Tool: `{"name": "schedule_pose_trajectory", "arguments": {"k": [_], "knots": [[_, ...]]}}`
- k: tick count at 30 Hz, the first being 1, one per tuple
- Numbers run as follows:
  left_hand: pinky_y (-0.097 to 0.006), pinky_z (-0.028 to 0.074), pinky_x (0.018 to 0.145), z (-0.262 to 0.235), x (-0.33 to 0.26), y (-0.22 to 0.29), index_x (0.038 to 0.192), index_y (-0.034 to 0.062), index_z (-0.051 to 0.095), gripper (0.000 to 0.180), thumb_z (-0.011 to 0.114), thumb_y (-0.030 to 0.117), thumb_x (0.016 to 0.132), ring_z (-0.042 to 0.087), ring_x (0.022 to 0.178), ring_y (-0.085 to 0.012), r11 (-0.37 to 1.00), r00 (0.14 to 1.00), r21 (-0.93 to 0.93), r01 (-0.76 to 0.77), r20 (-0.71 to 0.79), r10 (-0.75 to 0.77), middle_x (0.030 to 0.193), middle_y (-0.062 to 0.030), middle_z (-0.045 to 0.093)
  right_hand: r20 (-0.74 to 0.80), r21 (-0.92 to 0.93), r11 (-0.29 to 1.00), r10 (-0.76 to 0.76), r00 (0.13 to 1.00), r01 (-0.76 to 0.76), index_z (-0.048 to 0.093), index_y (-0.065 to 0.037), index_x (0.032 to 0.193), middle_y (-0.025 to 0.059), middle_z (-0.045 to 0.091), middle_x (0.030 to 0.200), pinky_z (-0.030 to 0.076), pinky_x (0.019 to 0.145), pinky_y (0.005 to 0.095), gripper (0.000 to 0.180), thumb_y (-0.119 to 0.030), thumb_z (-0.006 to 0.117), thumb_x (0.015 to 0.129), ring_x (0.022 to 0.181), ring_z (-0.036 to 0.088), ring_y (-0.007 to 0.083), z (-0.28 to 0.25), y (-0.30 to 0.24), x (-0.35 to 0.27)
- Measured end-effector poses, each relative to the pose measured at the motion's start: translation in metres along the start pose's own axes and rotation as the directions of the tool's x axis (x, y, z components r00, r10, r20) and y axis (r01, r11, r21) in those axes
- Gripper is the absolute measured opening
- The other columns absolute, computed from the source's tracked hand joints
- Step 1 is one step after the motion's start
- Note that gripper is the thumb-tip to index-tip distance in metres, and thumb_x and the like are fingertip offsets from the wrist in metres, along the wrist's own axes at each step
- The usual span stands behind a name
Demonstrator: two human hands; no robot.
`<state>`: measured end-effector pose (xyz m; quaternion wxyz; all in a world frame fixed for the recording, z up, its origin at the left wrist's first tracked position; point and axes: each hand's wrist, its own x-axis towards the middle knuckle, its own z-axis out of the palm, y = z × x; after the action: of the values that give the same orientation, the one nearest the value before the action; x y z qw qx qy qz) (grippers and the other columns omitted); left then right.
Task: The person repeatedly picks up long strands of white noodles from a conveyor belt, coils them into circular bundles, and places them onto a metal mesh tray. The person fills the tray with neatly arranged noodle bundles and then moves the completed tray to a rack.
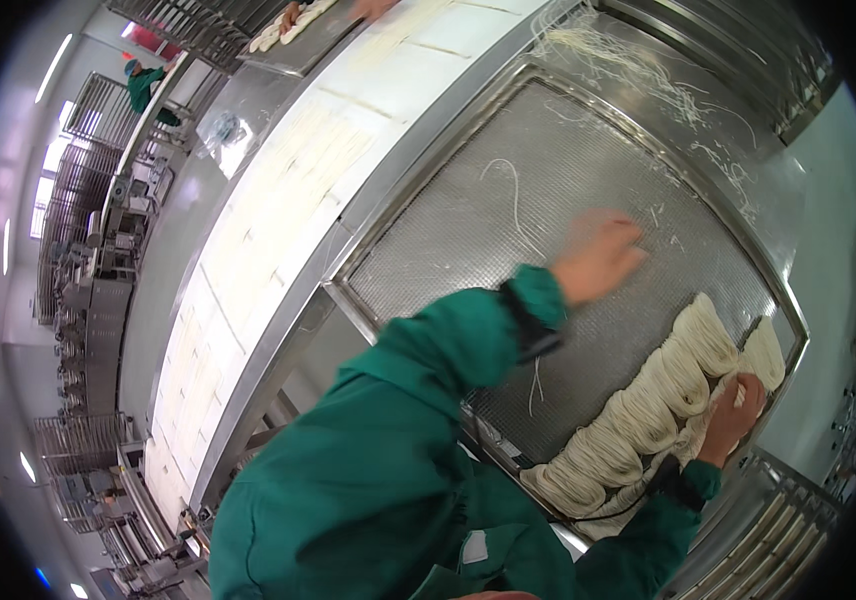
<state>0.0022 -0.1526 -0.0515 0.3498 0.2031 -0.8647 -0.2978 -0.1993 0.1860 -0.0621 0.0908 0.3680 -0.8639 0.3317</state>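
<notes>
The fingers [752, 386] of the right hand [724, 428] are bent over pale noodle bundles [638, 408] at the tray's near right corner; they touch the noodles, though whether they grip or merely rest there cannot be told; the left hand [590, 266] hovers over the middle of the wire-mesh tray [428, 240], its fingers too blurred to show whether they are spread or closed; both forearms wear green sleeves [418, 350] with dark cuffs. The looped bundles lie overlapping in a slanting row inside the metal rim, with a second row beside it along the edge, partly hidden by the right hand; a loose noodle strand [518, 195] curls on the bare mesh; a tangle of noodle scraps [628, 70] lies on the steel desk [763, 165] beyond the tray; to the left runs a white conveyor belt [278, 190]; past it sits another tray [300, 58] bearing noodle bundles.
</notes>
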Motion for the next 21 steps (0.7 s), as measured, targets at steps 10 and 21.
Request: {"name": "schedule_pose_trajectory", "arguments": {"k": [10, 21], "knots": [[-0.054, 0.036, 0.110, -0.411, -0.119, -0.220, 0.157, 0.0045, 0.034, 0.111, 0.081, 0.037, 0.062, 0.049, 0.134, -0.0377, 0.259, 0.565, 0.579, 0.773, -0.445, -0.694, 0.142, -0.0191, 0.054, -0.007, -0.017, 1.000, -0.022, 1.000, 0.021, 0.064, 0.000, 0.107, 0.0143, 0.065, 0.111, 0.049, 0.096, 0.0400, 0.013, 0.000, 0.065, 0.094, 0.106, 0.061, 0.0313, -0.009, -0.009, -0.020], [-0.044, 0.051, 0.089, -0.346, -0.017, -0.275, 0.104, -0.0023, 0.073, 0.038, 0.060, 0.030, 0.089, 0.065, 0.093, -0.0353, 0.555, 0.817, 0.679, 0.481, -0.116, -0.565, 0.096, -0.0194, 0.073, -0.046, 0.150, 0.980, -0.121, 0.992, 0.127, 0.065, 0.000, 0.103, 0.0150, 0.066, 0.110, 0.049, 0.095, 0.0403, 0.013, 0.004, 0.066, 0.091, 0.105, 0.063, 0.0331, 0.030, -0.100, 0.013]]}}
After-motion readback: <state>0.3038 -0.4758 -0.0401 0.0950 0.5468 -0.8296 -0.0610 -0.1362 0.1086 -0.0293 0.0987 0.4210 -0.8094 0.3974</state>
